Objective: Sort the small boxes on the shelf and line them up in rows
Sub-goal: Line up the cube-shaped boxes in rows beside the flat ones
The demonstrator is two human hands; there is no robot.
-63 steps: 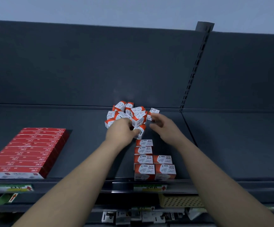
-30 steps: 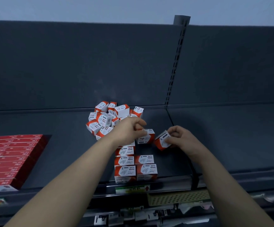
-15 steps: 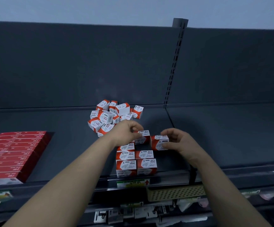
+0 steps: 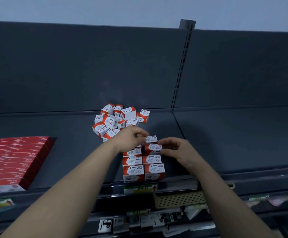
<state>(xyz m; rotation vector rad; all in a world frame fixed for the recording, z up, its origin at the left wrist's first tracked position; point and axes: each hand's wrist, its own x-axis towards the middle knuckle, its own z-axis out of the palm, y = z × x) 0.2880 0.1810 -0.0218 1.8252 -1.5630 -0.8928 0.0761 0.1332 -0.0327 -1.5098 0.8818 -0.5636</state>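
The right hand (image 4: 177, 151) pinches a small red-and-white cardboard box (image 4: 153, 147), long axis crosswise, at the far end of the right row (image 4: 154, 167); the left hand (image 4: 131, 140) pinches a second box (image 4: 151, 139) just beyond it.

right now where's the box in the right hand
Head view, middle of the shelf: the right hand holds that box third back in the right-hand row, in front of the rear box the left hand pinches.
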